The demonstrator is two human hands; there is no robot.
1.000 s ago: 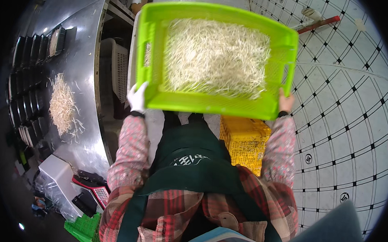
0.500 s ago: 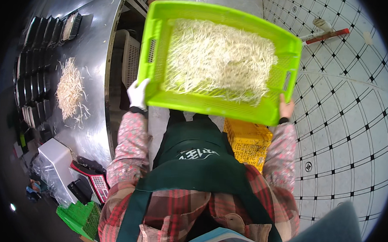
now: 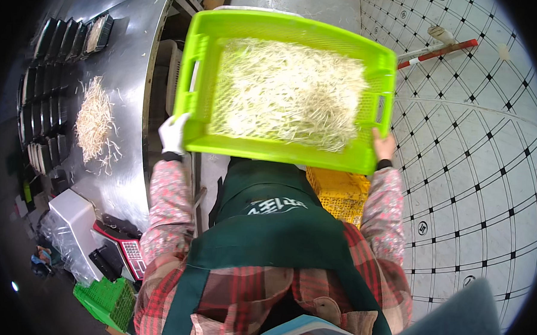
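Note:
A lime-green plastic crate (image 3: 275,153) is held up in front of me, above my dark green apron. Pale, thin strands (image 3: 284,93) form a wide layer over its bottom, and I cannot tell what food they are. In a white glove, my left hand (image 3: 173,133) grips the crate's left side near its near corner. My right hand (image 3: 384,146), with no glove showing, holds the right side near the other near corner. Both hands are closed on the rim, and some of their fingers are hidden by the crate.
At left, a metal table (image 3: 135,54) bears a heap of similar strands (image 3: 95,121) and several black trays (image 3: 44,83). A red-framed scale (image 3: 134,254) and a green basket (image 3: 104,298) stand lower left. Behind my right arm is a yellow crate (image 3: 339,191). A red-and-white pole (image 3: 441,52) lies on the tiles.
The crate and both my hands have shifted left and slightly toward me. More of the tiled floor shows on the right. The grip looks the same.

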